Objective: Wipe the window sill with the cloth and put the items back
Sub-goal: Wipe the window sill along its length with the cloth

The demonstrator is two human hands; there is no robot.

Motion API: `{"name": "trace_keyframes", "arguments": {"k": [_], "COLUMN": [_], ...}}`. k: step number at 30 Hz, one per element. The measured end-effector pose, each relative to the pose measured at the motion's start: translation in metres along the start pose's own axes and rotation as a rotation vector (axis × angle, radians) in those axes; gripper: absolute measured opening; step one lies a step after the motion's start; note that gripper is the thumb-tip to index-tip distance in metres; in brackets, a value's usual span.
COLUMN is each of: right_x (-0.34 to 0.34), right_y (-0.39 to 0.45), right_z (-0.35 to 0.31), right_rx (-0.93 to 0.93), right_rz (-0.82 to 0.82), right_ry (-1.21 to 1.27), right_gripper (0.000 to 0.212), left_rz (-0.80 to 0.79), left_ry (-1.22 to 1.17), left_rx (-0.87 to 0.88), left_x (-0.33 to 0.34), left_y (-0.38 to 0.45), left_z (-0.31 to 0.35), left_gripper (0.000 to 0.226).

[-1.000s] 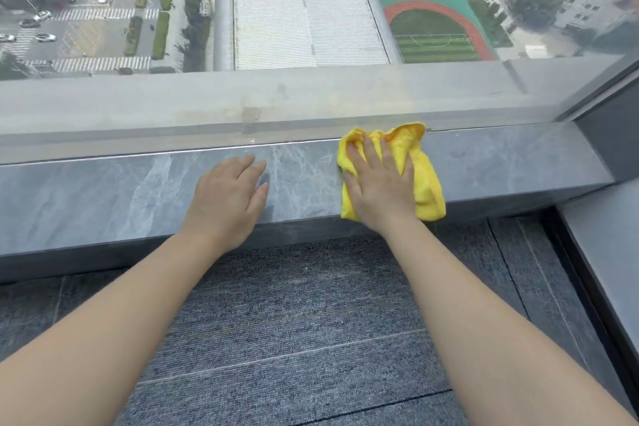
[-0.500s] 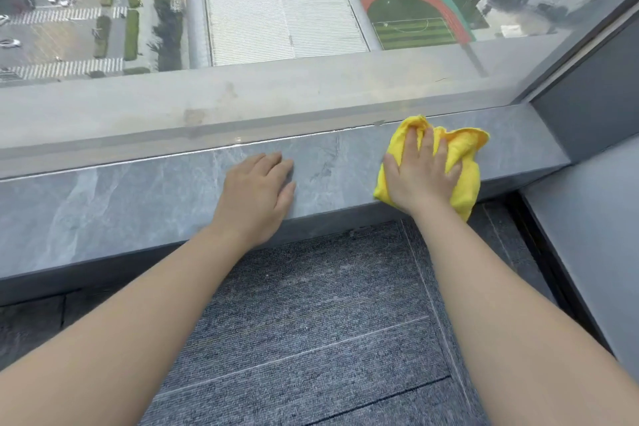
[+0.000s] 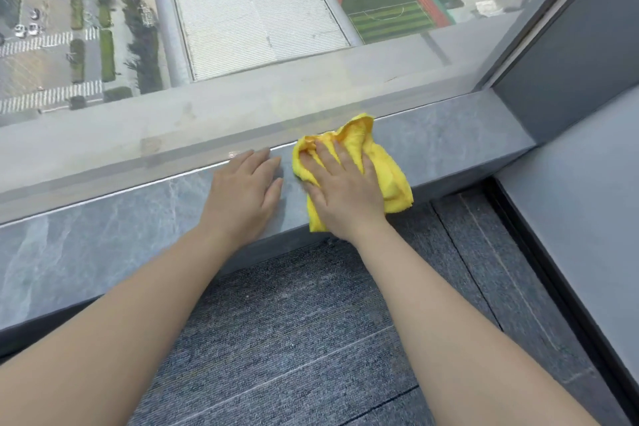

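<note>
No text, label, brand, number or sign can be read anywhere in the view.
</note>
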State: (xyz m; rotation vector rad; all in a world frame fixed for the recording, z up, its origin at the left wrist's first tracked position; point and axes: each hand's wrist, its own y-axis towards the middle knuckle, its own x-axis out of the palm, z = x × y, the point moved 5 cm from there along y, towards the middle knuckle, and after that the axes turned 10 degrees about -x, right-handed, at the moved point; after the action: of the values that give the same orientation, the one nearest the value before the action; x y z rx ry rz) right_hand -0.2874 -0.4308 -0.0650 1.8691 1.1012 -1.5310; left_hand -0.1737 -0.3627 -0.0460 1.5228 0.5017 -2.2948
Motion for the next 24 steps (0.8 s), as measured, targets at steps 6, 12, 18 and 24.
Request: {"name": "trace_keyframes", "arguments": {"k": [6, 12, 18, 24], "right_x": [-0.01, -0.022, -0.029, -0.02], "right_y": [-0.02, -0.022, 0.007, 0.016], "right_z": [0.059, 0.109, 0.124, 0.081], "right_rx": [0.12, 0.416, 0.739, 0.593], "right_rz": [0.023, 0.026, 0.017, 0.024], "right_ry": [-0.027, -0.014, 0.105, 0.054], "right_gripper": [0.056, 0.059, 0.068, 0.066], "left_rz": [-0.024, -0.047, -0.092, -0.023], "left_ry": [0.016, 0.027, 0.054, -0.012], "left_rx": [0.093, 0.104, 0.105, 0.109], "left_x": [0.012, 0.024, 0.026, 0.025], "left_y": [0.013, 0.019, 0.017, 0.017], "left_z": [0.031, 0.036, 0.032, 0.033], "left_gripper": [0.073, 0.074, 0.08, 0.071]}}
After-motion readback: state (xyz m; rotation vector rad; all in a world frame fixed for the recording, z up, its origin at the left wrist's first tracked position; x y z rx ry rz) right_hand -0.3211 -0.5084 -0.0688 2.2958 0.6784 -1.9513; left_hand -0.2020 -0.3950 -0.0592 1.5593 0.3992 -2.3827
